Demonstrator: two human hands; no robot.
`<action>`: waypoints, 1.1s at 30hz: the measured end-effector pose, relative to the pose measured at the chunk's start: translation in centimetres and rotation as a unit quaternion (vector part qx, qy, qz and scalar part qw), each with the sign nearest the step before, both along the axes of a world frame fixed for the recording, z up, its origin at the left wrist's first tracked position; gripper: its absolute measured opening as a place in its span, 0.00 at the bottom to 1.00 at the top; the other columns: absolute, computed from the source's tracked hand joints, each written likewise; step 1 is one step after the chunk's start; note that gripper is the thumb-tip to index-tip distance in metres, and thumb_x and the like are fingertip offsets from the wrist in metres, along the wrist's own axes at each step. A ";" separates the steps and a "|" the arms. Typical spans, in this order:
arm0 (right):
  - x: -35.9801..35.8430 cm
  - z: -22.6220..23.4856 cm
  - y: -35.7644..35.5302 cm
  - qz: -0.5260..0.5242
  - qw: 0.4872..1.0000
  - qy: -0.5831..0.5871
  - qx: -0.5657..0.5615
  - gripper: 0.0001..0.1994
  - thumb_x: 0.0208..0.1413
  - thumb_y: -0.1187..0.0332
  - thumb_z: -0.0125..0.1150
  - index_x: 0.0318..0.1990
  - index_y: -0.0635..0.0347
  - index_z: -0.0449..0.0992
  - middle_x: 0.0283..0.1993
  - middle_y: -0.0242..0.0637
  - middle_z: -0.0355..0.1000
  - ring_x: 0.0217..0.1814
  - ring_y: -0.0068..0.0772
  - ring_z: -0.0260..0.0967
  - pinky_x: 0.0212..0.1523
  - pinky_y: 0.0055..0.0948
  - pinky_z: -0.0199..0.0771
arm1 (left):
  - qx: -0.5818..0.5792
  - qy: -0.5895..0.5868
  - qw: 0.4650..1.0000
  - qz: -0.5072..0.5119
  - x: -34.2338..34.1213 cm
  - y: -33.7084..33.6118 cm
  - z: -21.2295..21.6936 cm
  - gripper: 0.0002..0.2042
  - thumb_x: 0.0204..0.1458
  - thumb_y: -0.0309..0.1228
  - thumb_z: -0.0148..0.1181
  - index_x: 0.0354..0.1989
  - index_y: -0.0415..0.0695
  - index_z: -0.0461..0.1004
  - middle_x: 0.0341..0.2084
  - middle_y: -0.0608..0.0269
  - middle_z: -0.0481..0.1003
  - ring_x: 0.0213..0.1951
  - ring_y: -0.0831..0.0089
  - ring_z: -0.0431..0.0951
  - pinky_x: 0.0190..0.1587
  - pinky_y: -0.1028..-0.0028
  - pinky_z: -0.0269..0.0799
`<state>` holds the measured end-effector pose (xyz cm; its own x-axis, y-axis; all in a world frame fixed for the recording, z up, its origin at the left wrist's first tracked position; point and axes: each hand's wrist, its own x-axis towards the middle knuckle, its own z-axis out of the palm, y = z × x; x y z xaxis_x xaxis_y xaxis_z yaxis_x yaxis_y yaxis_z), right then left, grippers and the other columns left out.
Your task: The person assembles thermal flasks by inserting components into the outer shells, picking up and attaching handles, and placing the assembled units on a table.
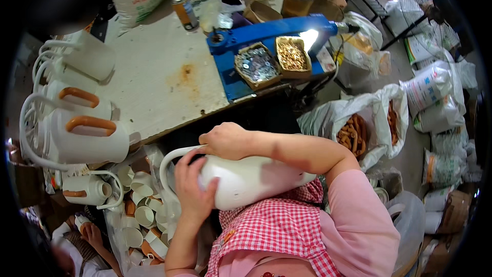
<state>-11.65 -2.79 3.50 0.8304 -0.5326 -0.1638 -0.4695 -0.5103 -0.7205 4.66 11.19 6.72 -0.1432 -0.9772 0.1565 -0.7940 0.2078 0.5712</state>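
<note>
A white plastic watering can (243,179) lies on its side across my lap, its thin curved spout pointing left. My left hand (192,182) wraps the spout end of the body, thumb on the near side and fingers on top. Over the can's far side reaches my right arm, and my right hand (224,139) is closed at the spout's upper end. What its fingertips press on is hidden. To the left, several similar white cans (87,141) with orange-brown handles (92,124) stand on the table's edge.
On the worktable (159,79) stand a blue metal press (266,31), a box of silvery washers (258,65) and a box of brassy parts (292,55). White cup-shaped pieces (144,216) fill a bag at left; sacks of orange-brown handles (352,134) sit at right. Another person's hand (92,234) shows lower left.
</note>
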 end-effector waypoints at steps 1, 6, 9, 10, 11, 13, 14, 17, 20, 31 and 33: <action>-0.4 -0.7 0.4 -0.021 1.000 0.010 -0.012 0.17 0.63 0.54 0.52 0.45 0.58 0.77 0.36 0.50 0.78 0.41 0.57 0.76 0.45 0.50 0.73 | 0.010 0.000 1.000 -0.015 0.9 0.2 -2.0 0.27 0.48 0.36 0.63 0.57 0.38 0.68 0.60 0.50 0.67 0.62 0.52 0.65 0.67 0.58 0.57; -11.7 -0.8 -1.5 -0.300 0.933 -0.195 -0.046 0.08 0.54 0.64 0.68 0.33 0.60 0.83 0.32 0.40 0.79 0.34 0.36 0.78 0.37 0.31 0.77 | 0.207 0.259 0.930 0.157 4.2 3.3 -3.2 0.27 0.51 0.34 0.55 0.60 0.38 0.65 0.55 0.53 0.68 0.58 0.63 0.68 0.64 0.65 0.60; -19.7 -2.1 -6.4 -0.510 0.829 -0.121 -0.196 0.06 0.53 0.67 0.66 0.33 0.60 0.82 0.31 0.42 0.78 0.33 0.39 0.78 0.35 0.33 0.75 | 0.175 0.343 0.909 0.159 3.7 3.9 -4.4 0.27 0.53 0.37 0.55 0.61 0.39 0.65 0.53 0.55 0.69 0.54 0.63 0.70 0.60 0.67 0.63; -20.8 -2.7 -7.8 -0.517 0.827 -0.111 -0.193 0.06 0.54 0.66 0.64 0.35 0.57 0.82 0.32 0.41 0.79 0.34 0.40 0.78 0.37 0.35 0.75 | 0.174 0.358 0.903 0.162 3.4 3.5 -4.8 0.26 0.55 0.38 0.54 0.61 0.40 0.65 0.51 0.55 0.69 0.52 0.64 0.70 0.58 0.68 0.64; -21.2 -3.4 -9.4 -0.518 0.827 -0.106 -0.193 0.06 0.54 0.66 0.64 0.35 0.57 0.82 0.32 0.41 0.79 0.34 0.40 0.78 0.37 0.35 0.75 | 0.177 0.361 0.901 0.160 3.4 3.0 -5.1 0.26 0.55 0.38 0.54 0.61 0.40 0.65 0.51 0.55 0.69 0.52 0.64 0.70 0.58 0.68 0.64; -21.0 -4.5 -11.8 -0.475 0.839 -0.051 -0.261 0.08 0.55 0.63 0.63 0.36 0.54 0.83 0.35 0.39 0.80 0.37 0.41 0.78 0.41 0.38 0.76 | 0.199 0.359 0.892 0.189 3.7 2.3 -5.3 0.26 0.55 0.37 0.54 0.61 0.40 0.65 0.52 0.55 0.69 0.52 0.64 0.70 0.59 0.68 0.63; -20.4 -4.4 -12.5 -0.473 0.841 -0.051 -0.259 0.08 0.55 0.63 0.63 0.36 0.54 0.83 0.35 0.39 0.80 0.37 0.41 0.78 0.41 0.38 0.76 | 0.207 0.375 0.881 0.201 3.8 2.1 -5.3 0.25 0.55 0.36 0.53 0.61 0.40 0.65 0.52 0.55 0.69 0.52 0.65 0.70 0.59 0.68 0.63; -19.3 -3.9 -14.0 -0.480 0.843 0.092 -0.224 0.09 0.55 0.61 0.62 0.38 0.51 0.83 0.39 0.35 0.80 0.40 0.43 0.78 0.44 0.40 0.76 | 0.209 0.348 0.889 0.211 3.4 1.6 -4.9 0.24 0.56 0.36 0.53 0.61 0.40 0.65 0.52 0.55 0.69 0.52 0.66 0.70 0.59 0.68 0.63; -19.6 -4.0 -15.2 -0.497 0.851 0.097 -0.136 0.12 0.50 0.59 0.65 0.39 0.52 0.83 0.40 0.32 0.80 0.45 0.37 0.78 0.46 0.37 0.75 | 0.200 0.363 0.883 0.219 3.6 1.8 -5.6 0.24 0.56 0.36 0.54 0.60 0.40 0.65 0.52 0.54 0.69 0.52 0.65 0.70 0.59 0.68 0.63; -20.0 -4.9 -16.4 -0.495 0.856 0.069 -0.131 0.12 0.48 0.63 0.68 0.38 0.57 0.82 0.39 0.35 0.81 0.43 0.36 0.77 0.48 0.36 0.74 | 0.207 0.387 0.869 0.229 3.0 0.9 -5.6 0.24 0.57 0.36 0.54 0.61 0.41 0.65 0.52 0.55 0.69 0.52 0.67 0.70 0.58 0.69 0.64; -20.4 -4.9 -16.6 -0.479 0.868 0.051 -0.119 0.11 0.48 0.64 0.68 0.38 0.58 0.82 0.38 0.36 0.80 0.42 0.35 0.77 0.47 0.35 0.74 | 0.207 0.393 0.869 0.218 3.0 1.2 -5.5 0.24 0.57 0.36 0.55 0.61 0.41 0.65 0.52 0.56 0.69 0.51 0.68 0.70 0.58 0.69 0.64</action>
